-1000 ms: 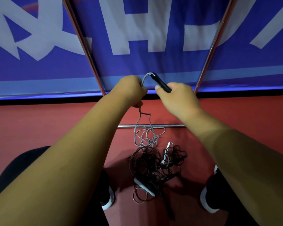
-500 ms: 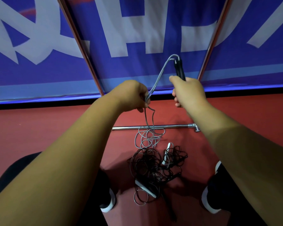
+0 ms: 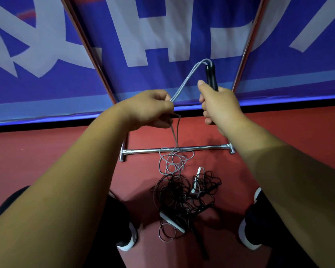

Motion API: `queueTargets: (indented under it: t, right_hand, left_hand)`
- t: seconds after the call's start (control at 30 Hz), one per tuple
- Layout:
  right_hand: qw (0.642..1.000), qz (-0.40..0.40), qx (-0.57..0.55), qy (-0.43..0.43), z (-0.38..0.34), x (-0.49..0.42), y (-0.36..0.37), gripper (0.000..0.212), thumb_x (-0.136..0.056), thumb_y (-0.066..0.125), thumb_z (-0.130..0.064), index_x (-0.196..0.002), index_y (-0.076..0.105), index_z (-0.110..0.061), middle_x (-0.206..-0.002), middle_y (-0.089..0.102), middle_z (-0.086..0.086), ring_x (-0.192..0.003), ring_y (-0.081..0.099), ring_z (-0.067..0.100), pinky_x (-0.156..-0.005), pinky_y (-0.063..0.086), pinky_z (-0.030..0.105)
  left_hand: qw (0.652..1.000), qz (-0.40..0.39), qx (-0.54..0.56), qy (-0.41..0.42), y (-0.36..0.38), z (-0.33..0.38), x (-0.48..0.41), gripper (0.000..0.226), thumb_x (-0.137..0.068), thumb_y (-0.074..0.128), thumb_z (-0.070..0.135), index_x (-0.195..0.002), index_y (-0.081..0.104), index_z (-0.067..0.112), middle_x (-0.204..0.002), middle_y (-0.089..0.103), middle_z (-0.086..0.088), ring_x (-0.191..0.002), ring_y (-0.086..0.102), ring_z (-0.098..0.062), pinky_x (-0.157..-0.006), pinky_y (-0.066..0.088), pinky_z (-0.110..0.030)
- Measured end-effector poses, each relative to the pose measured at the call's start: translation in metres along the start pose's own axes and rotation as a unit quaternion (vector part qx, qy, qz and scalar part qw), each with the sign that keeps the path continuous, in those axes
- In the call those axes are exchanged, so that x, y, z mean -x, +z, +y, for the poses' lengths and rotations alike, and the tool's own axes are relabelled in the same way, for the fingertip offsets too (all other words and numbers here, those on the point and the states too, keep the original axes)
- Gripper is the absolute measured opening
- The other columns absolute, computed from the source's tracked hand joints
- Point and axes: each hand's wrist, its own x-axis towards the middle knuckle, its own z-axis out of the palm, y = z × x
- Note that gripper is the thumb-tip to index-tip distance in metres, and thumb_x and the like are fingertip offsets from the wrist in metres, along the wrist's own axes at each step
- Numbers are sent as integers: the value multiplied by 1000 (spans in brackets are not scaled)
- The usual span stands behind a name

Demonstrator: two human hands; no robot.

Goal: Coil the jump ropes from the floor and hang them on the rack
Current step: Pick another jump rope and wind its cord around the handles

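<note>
**Head view**

- The right hand (image 3: 219, 105) is located just right of the frame centre. Its fingers are curled round the lower part of a black handle (image 3: 211, 76), which is held nearly upright.
- A grey rope (image 3: 188, 80) leaves the top of the handle, bends over and runs down and to the left as two strands side by side.
- Both strands enter the left hand (image 3: 149, 109), located just left of centre. The strands are pinched there between the thumb and the curled fingers.
- Below the left hand the rope hangs down to a heap of grey loops (image 3: 172, 161) on the red floor (image 3: 46, 151) at the frame centre. The loops lie across the chrome base bar (image 3: 201, 148) of the rack.
- The left upright (image 3: 89, 47) and the right upright (image 3: 248, 49) slant toward the upper edge of the frame.
- A tangle of black ropes (image 3: 182, 198) is placed at lower centre, touching the grey loops.
- A white handle (image 3: 198, 179) lies at the upper right of the tangle. A second handle (image 3: 172, 222) lies at its lower left.
- One dark shoe (image 3: 129, 240) is seen to the left of the tangle, and another shoe (image 3: 246, 235) to the right.
- The upper frame is filled by a blue banner (image 3: 162, 35) with white lettering
</note>
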Motion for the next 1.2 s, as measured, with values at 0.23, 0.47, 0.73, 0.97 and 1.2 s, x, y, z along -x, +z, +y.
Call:
queueTargets:
  t: [0.23,0.47,0.73,0.97,1.2]
  right_hand:
    - [987,-65,-110,99,-7,6,-4,38,-95,67,-55,-90,60,-18,-57,33,-6,-48,25,14,-48,24,25]
    - [963,-169,-163,135,-8,13,-3,75,-81,62,-86,-100,65,-13,-64,38,-4,-50,22,12,-57,14,30]
    - [960,-234,-129,86,0,23,8,74,-78,60,-88,-98,74,-18,-85,73,-2,-52,25,9,-55,14,25]
    - [956,-154,-205,142,3,8,7,58,-89,66,-76,-105,68,-21,-68,44,-7,-48,23,6,-44,17,23]
    - [948,-120,-232,182,7,6,8,47,-98,62,-67,-79,52,-25,-63,41,-6,-47,31,12,-47,26,25]
  left_hand:
    - [990,-93,8,105,-12,12,12,19,-84,79,27,-94,68,14,-92,64,-11,-84,57,-19,-80,49,-26]
    - [980,-96,144,102,-1,16,10,16,-84,73,25,-86,62,14,-81,66,-8,-74,69,-18,-85,60,-31]
    - [979,-84,176,52,5,15,6,15,-93,73,24,-82,64,20,-77,72,2,-70,66,-8,-63,54,-18]
    - [976,-117,185,15,5,11,5,19,-97,66,11,-111,69,23,-85,76,5,-80,68,-9,-79,54,-27]
    - [958,-99,263,62,-2,12,5,17,-99,63,11,-111,74,15,-106,77,-2,-98,74,-18,-95,59,-34]
